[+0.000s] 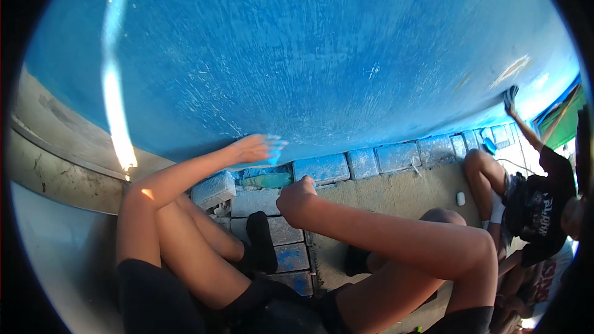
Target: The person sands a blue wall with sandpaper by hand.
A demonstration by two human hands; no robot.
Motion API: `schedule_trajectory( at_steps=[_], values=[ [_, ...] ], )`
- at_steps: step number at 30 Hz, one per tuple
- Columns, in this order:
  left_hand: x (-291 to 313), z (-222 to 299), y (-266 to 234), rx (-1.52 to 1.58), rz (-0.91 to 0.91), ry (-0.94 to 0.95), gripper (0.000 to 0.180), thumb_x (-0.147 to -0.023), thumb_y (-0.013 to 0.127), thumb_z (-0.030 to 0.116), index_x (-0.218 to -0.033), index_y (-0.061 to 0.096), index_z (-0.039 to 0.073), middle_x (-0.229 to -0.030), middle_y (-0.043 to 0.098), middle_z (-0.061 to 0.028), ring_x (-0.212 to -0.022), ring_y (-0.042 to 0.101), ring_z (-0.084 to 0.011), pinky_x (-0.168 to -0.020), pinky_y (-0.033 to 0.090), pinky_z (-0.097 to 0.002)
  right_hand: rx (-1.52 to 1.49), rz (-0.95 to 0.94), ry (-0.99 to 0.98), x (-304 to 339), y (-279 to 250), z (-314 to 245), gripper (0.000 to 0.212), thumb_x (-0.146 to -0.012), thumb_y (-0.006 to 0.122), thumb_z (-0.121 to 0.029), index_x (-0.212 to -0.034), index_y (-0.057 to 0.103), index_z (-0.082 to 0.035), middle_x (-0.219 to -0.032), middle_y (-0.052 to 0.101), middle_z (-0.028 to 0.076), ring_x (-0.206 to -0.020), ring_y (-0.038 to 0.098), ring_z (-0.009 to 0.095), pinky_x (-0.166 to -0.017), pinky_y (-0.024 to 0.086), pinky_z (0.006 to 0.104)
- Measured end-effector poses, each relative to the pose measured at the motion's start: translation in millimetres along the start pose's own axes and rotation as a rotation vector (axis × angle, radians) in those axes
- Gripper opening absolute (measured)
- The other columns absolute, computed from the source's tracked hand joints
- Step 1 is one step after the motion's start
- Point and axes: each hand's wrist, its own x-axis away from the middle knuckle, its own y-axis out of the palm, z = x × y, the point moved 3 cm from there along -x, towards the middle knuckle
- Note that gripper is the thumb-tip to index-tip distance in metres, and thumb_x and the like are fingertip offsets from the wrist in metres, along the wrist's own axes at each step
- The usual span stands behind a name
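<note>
My left hand (252, 148) is at the foot of a blue wall (297, 55), its fingers smeared by motion. At its fingertips shows a light blue patch (273, 159); whether this is something held, I cannot tell. Below and right of it, my right hand (297, 199) is closed in a fist, back toward me, above the paving blocks. What is in it, if anything, is hidden. Between the two hands a pale greenish bottle (267, 180) lies on its side by the wall's base. Scratchy whitish marks streak the blue paint.
Paint-spattered grey blocks (320, 168) line the wall's foot, with sandy ground (371, 195) beside them. At right a person in a dark shirt (544, 201) sits with a hand on the wall. A small white object (460, 198) lies nearby. A pale ledge (62, 176) is at left.
</note>
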Motion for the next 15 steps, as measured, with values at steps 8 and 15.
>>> schedule_trajectory(
  at_steps=[8, 15],
  values=[
    [1, 3, -27, -0.076, 0.291, -0.074, 0.027, -0.085, 0.049, 0.014, -0.111, 0.055, 0.008, -0.134, 0.048, -0.0084, -0.129, 0.040, -0.0224, -0.105, 0.038, -0.0335, 0.026, -0.022, 0.013, -22, 26, 4, 0.033, -0.078, 0.066, -0.022, -0.109, 0.066, -0.010, -0.110, 0.065, 0.008, -0.102, 0.062, 0.027, -0.083, 0.043, 0.0487],
    [55, 27, 15, 0.315, -0.251, -0.130, 0.025, -0.084, 0.050, 0.014, -0.106, 0.057, 0.005, -0.101, 0.064, -0.0148, -0.107, 0.058, -0.0318, -0.087, 0.049, -0.0405, 0.007, 0.022, -0.037, -31, 7, 4, 0.032, -0.077, 0.066, -0.024, -0.106, 0.067, -0.009, -0.105, 0.065, 0.011, -0.096, 0.062, 0.033, -0.081, 0.042, 0.0511]
  ],
)
